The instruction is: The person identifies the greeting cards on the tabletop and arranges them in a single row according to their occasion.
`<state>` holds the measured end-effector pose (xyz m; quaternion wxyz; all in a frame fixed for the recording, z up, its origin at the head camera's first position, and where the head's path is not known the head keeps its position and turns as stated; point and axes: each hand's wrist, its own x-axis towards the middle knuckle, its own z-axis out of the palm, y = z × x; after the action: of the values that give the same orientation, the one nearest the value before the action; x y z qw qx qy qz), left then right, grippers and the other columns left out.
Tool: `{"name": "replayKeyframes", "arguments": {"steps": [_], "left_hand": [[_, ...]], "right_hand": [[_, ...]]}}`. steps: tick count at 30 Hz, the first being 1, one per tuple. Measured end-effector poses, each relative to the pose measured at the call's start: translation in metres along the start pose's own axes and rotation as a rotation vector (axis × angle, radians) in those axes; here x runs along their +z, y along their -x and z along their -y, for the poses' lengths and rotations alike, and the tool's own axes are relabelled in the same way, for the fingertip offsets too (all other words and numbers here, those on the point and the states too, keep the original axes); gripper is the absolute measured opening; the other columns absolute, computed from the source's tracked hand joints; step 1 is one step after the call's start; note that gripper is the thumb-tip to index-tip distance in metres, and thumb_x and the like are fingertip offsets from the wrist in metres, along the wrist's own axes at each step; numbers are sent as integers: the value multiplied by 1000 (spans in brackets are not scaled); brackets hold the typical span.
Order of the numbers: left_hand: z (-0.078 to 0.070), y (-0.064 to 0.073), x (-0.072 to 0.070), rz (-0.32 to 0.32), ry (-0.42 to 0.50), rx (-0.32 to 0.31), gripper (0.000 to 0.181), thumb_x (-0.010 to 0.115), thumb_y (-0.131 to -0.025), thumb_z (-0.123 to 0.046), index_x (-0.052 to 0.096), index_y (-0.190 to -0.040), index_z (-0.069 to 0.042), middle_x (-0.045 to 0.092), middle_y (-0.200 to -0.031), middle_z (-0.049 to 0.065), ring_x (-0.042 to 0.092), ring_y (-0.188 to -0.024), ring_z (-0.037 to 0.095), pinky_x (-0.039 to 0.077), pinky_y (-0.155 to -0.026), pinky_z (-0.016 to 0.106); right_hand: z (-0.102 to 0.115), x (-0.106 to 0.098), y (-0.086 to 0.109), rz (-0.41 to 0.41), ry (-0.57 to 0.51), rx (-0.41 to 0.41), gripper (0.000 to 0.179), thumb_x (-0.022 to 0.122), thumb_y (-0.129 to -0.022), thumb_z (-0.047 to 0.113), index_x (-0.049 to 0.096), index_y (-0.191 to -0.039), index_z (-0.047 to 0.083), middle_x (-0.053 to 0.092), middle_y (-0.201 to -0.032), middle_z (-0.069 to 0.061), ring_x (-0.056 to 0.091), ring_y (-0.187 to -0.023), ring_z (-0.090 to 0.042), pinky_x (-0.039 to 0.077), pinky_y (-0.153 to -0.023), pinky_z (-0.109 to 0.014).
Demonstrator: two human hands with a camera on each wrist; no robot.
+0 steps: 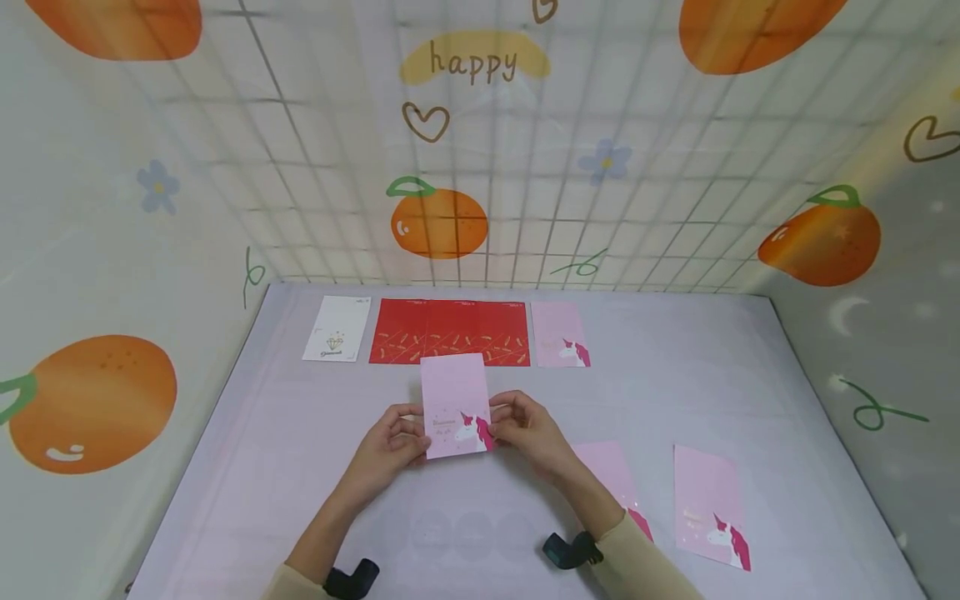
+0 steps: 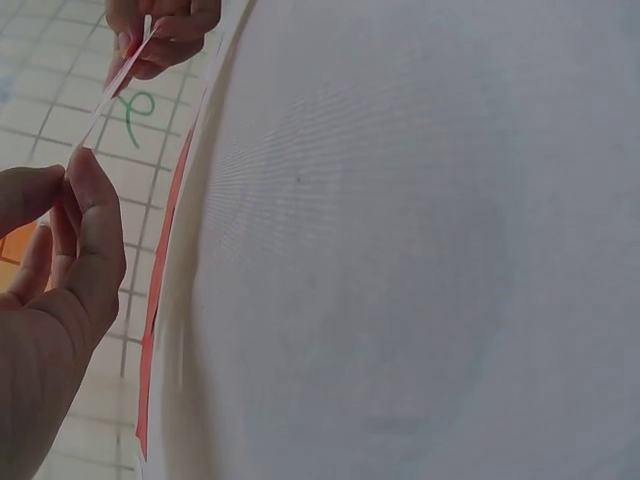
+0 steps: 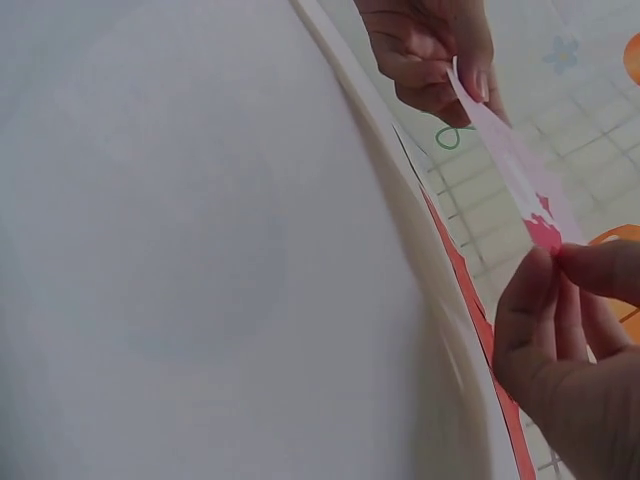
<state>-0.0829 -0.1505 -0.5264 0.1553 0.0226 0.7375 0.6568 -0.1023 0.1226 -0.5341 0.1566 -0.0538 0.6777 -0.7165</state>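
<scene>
Above the white table [image 1: 300, 450], nearer than red cards [image 1: 401, 333], pinching a pink unicorn card [image 1: 455, 400] by opposite edges in left hand [image 1: 386, 450] and right hand [image 1: 531, 429]; could buckle if squeezed inward.

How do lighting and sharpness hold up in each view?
Head view: brightest, though small print on the held pink card is hard to read; left wrist: dimmer, fine moiré-like ripples on the pale tabletop; right wrist: also dim, detail on the right hand soft.
</scene>
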Motion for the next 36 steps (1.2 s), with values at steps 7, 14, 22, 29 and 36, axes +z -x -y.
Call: {"name": "replayKeyframes", "arguments": {"steps": [7, 14, 22, 29, 36], "left_hand": [[2, -3, 4, -20, -20, 21, 46, 73, -93, -12, 52, -133, -18, 64, -105, 12, 70, -88, 26, 58, -77, 32], [-2, -5, 10, -28, -37, 31, 44, 72, -93, -12, 52, -132, -19, 63, -106, 11, 70, -87, 26, 58, -77, 32], [-3, -13, 19, -26, -60, 52, 44, 72, -93, -13, 53, -132, -21, 61, -107, 9, 69, -85, 25, 58, -76, 34], [-7, -22, 31, 1, -73, 83, 44, 71, -93, -13, 52, -133, -20, 61, -106, 8, 70, -87, 23, 59, -75, 34], [-10, -31, 48, 24, -101, 98, 45, 72, -93, -14, 52, -133, -20, 60, -106, 7, 70, -87, 20, 59, -77, 35]], "right_hand": [[2, -1, 0, -23, 7, 16, 40, 74, -90, 10, 58, -127, 6, 62, -110, -20, 66, -96, -32, 57, -83, -36], [3, -5, 3, -49, 21, 11, 40, 74, -90, 10, 58, -126, 7, 61, -110, -19, 66, -96, -32, 57, -84, -38], [6, -13, 6, -75, 39, 9, 36, 72, -91, 10, 59, -125, 10, 62, -108, -17, 66, -95, -32, 57, -84, -37], [9, -25, 12, -120, 45, 9, 35, 71, -92, 11, 60, -125, 12, 63, -107, -15, 66, -95, -32, 57, -84, -34], [6, -40, 19, -168, 38, 37, 32, 69, -94, 9, 60, -125, 11, 62, -106, -17, 66, -91, -30, 57, -83, -33]]}}
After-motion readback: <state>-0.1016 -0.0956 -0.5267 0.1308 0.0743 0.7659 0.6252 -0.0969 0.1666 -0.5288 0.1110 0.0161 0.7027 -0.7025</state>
